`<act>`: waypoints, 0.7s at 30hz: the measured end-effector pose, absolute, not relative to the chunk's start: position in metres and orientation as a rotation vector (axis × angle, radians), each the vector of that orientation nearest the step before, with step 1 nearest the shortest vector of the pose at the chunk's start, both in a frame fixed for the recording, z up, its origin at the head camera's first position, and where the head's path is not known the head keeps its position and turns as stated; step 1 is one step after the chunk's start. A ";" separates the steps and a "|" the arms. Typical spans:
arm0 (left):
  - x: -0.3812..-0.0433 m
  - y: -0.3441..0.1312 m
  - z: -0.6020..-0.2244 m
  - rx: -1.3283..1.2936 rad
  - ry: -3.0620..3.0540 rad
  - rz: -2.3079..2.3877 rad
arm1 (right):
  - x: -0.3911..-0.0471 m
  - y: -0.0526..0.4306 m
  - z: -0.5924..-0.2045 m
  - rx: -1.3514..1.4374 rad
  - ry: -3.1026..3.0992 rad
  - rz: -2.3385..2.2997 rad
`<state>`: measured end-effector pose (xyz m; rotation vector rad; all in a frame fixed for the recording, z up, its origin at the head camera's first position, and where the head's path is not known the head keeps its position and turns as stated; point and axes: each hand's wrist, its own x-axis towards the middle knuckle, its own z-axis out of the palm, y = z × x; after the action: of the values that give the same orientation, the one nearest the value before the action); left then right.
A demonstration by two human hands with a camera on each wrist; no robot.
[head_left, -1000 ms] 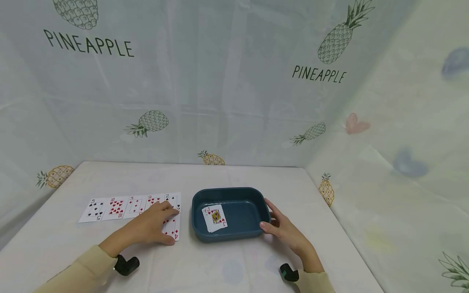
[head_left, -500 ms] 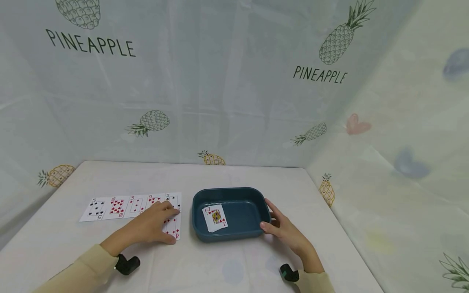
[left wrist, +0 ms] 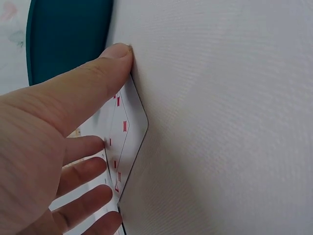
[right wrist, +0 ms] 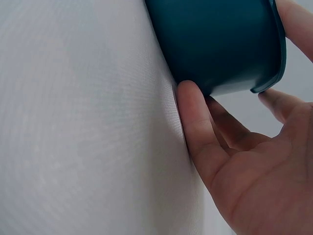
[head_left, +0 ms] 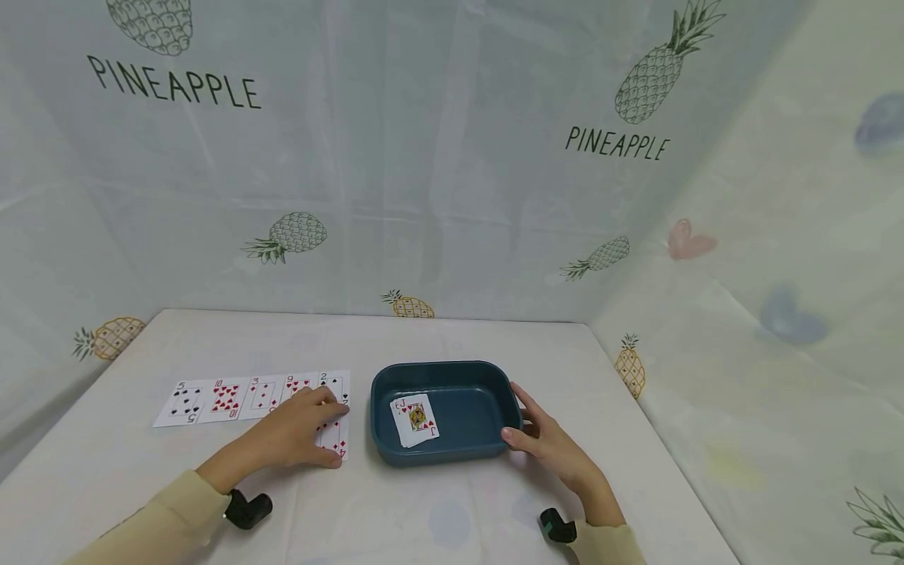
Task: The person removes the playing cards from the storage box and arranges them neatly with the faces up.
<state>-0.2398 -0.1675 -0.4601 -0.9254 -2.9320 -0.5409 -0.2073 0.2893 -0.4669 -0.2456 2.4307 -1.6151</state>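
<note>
While the left hand [head_left: 300, 430] arches low over a white cloth-covered table [head_left: 395, 510], it's pinching a thin, white, red-printed four of diamonds [head_left: 331, 435] between thumb and fingers! That card looks feather-light and springy, probably slick too; opposite edges are the place to take it, gently, since a hard squeeze might crease it. Beyond those fingers runs a row of white, red-and-black-printed playing cards [head_left: 257, 400], face up, stretching leftward. Just right of the pinched card sits a dark teal, rounded rectangular tray [head_left: 459, 453], stiff by the look of it, with a small stack of white cards topped by a red jack [head_left: 417, 420] in its left half. And the right hand [head_left: 554, 451] grips the tray's right end, fingers curled round the outside.
</note>
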 end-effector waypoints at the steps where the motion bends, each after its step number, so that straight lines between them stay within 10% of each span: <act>1: -0.240 -0.167 -0.460 -0.924 -2.935 -0.542 | -0.207 0.289 -0.467 -0.245 2.433 -1.613; 21: -0.243 -0.165 -0.456 -0.956 -2.929 -0.595 | -0.208 0.290 -0.468 -0.243 2.423 -1.623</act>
<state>-0.2432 -0.1646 -0.4556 -0.9555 -2.9291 -0.5949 -0.2075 0.2899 -0.4682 -0.2426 2.4227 -1.6235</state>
